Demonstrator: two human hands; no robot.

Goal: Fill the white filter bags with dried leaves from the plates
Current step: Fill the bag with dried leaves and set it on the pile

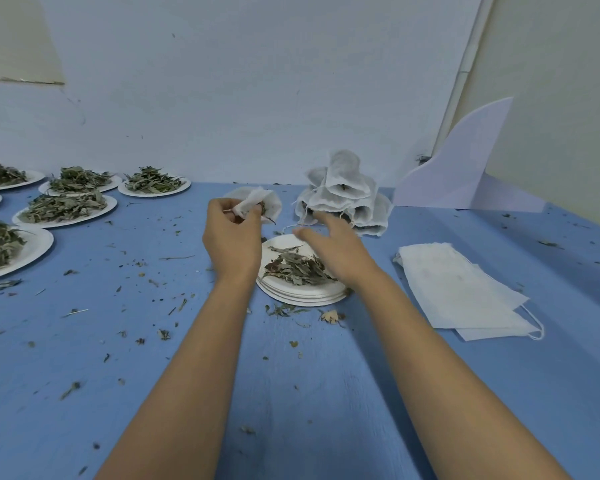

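Note:
My left hand point(232, 237) pinches the mouth of a white filter bag point(257, 201) with some dried leaves showing inside it, held above the blue table. My right hand point(333, 249) hovers with fingers spread over a stack of white plates point(302, 294) that carries a small heap of dried leaves point(297, 270). It holds nothing. Behind the plates stands a pile of filled filter bags point(347, 192). Flat empty filter bags point(458, 289) lie to the right.
Several plates heaped with dried leaves point(66, 207) stand at the left of the blue table point(153, 375). Leaf crumbs are scattered over the surface. A white card point(465, 168) leans at the back right against the wall.

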